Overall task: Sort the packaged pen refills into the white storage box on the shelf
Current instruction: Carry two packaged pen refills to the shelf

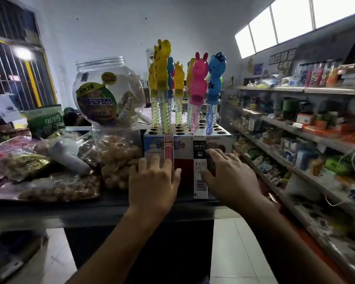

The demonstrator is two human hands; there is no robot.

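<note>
A slim red refill pack (169, 147) stands upright in front of the bubble-wand display box (220, 140), pinched between the thumb and forefinger of the left hand (152, 181). Beside it, also before the box's front, is a wider black-and-white refill pack (200, 167) with small print and a barcode, gripped between the thumb and curled fingers of the right hand (232, 177). The box sits on a dark worktop (90, 212).

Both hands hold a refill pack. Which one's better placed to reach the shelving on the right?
Right. The right hand, gripping the black-and-white refill pack, is nearer the shelves; the left hand with the red refill pack would likely have to cross it.
</note>
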